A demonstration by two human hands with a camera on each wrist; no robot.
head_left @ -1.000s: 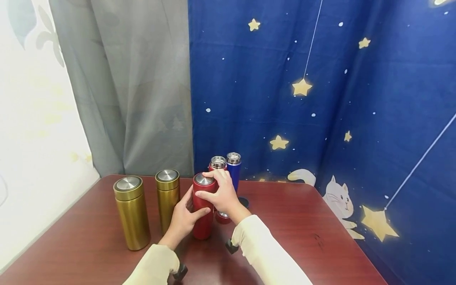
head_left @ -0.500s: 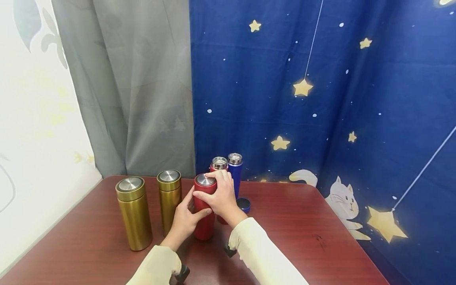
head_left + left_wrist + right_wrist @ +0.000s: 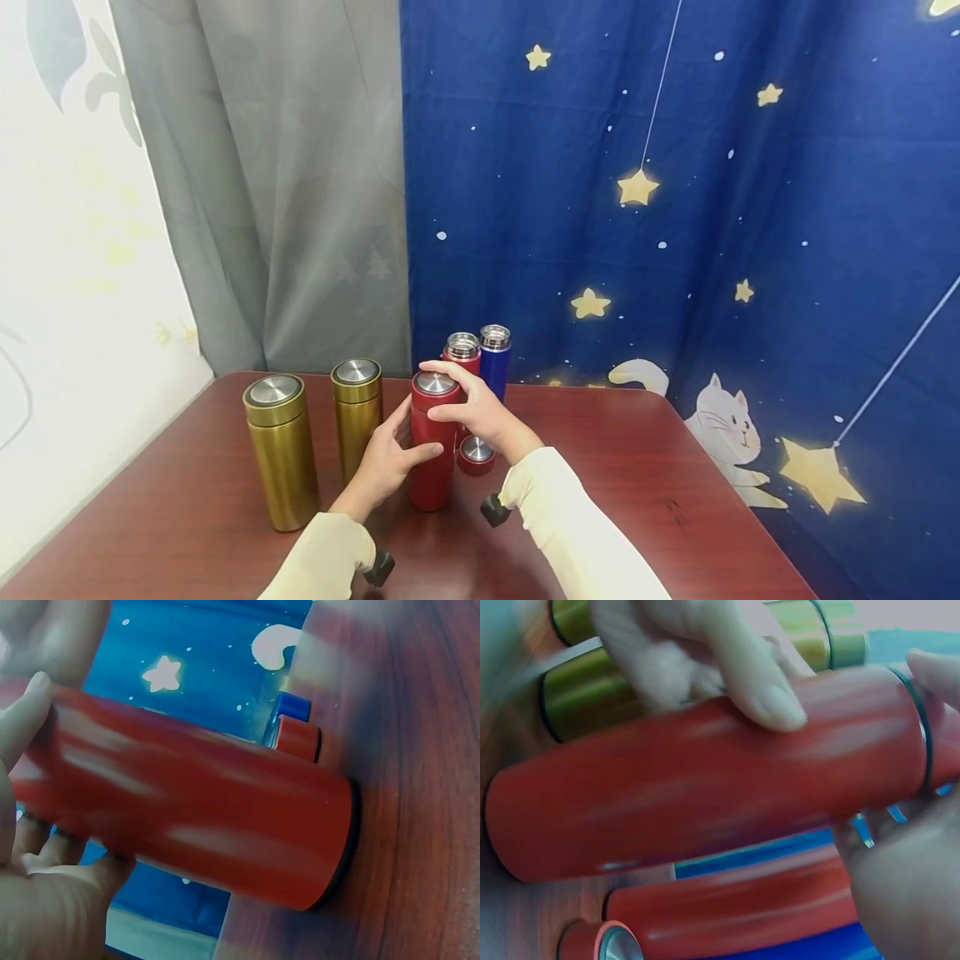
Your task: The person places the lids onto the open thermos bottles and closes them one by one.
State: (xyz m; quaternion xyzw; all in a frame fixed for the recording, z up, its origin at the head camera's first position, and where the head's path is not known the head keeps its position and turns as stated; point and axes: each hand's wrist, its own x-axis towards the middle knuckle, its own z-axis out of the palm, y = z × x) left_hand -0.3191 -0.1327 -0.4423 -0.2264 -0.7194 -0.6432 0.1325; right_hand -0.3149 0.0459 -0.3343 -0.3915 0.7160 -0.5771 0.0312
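Note:
A red thermos [image 3: 431,487] with a steel-topped lid [image 3: 436,382] stands upright at the table's near middle. My left hand [image 3: 386,465] grips its body from the left, thumb across the front. From the right, my right hand [image 3: 480,411] holds the lid, thumb in front and fingers over the far side. In the right wrist view, the left thumb lies along the red body [image 3: 705,780], and a dark ring marks where lid and body meet. Behind stand an uncapped red thermos [image 3: 462,354] and an uncapped blue thermos [image 3: 495,367], partly hidden.
Two capped gold thermoses, a nearer one [image 3: 285,467] and a farther one [image 3: 356,425], stand to the left. A loose red lid [image 3: 476,454] lies right of the held thermos. A blue lid [image 3: 294,706] shows beyond it in the left wrist view.
My right hand has turned around the lid, its wrist swinging right and its fingers shifting left over the top. The loose red lid has come into sight. My left hand keeps its hold.

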